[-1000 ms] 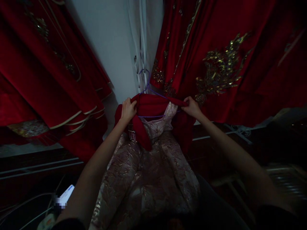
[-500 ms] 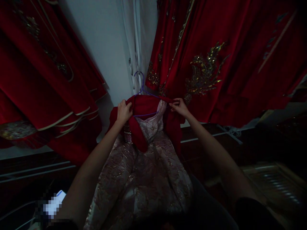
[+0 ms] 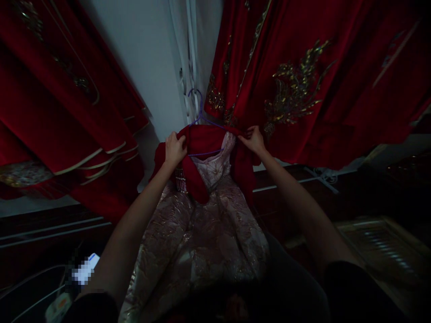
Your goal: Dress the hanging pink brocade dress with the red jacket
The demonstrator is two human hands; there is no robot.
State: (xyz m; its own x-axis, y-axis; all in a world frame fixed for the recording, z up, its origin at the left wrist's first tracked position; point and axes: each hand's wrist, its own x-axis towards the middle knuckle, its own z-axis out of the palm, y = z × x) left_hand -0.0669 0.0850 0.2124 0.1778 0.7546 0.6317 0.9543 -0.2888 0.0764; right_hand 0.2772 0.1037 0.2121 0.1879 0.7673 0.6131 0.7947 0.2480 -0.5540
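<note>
A purple wire hanger [image 3: 201, 117] carries a pale brocade dress [image 3: 215, 172] with a red jacket [image 3: 205, 137] draped round its top. My left hand [image 3: 175, 150] is closed on the jacket's left shoulder, beside a strip of beaded fringe [image 3: 181, 180]. With thumb and fingers, my right hand [image 3: 253, 140] pinches the jacket's right shoulder. Metallic thread glints on the dress's wide skirt [image 3: 202, 237], which spreads down toward my body. The hanger's hook rests among white straps [image 3: 193, 67]; what it hangs from cannot be made out.
Red garments [image 3: 63, 89] with pale piping hang at the left. On the right, another red garment [image 3: 249, 80] bears gold sequin embroidery [image 3: 296, 87]. A light rectangular object [image 3: 86, 268] and a cable lie at lower left; a wooden-framed piece [image 3: 380, 242] stands at lower right.
My view has tilted slightly, so the right-hand garments sit a little higher and farther right. Both hands keep hold of the jacket's shoulders.
</note>
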